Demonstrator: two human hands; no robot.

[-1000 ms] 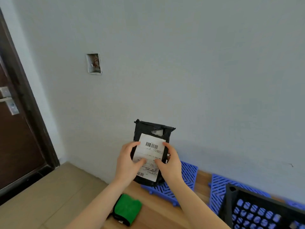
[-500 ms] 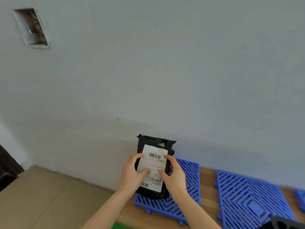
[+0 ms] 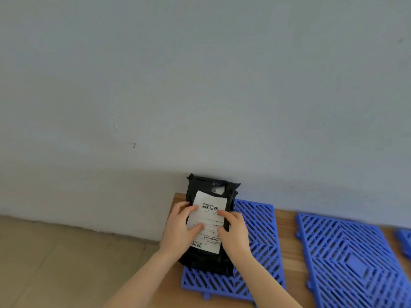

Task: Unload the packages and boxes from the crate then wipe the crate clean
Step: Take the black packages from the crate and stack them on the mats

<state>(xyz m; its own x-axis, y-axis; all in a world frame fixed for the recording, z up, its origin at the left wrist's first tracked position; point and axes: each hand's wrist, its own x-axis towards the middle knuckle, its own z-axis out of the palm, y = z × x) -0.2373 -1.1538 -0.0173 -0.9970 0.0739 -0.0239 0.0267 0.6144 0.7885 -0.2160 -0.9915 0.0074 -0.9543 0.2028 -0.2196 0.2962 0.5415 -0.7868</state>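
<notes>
Hands first: my left hand [image 3: 180,227] and right hand [image 3: 233,230] clasp the black package [image 3: 209,221] by its sides, thumbs across its label [image 3: 208,225], over the blue grid mat [image 3: 255,241]. I lower it flat against the wall [image 3: 200,85] before letting go.

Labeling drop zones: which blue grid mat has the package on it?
The leftmost blue grid mat, at the wooden surface's left end. The black package, held by both hands, lies over it; the larger mat to its right is bare.

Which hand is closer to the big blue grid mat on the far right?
Right. The right hand grips the black package's right edge, nearer that mat; the left hand grips its left edge.
</notes>
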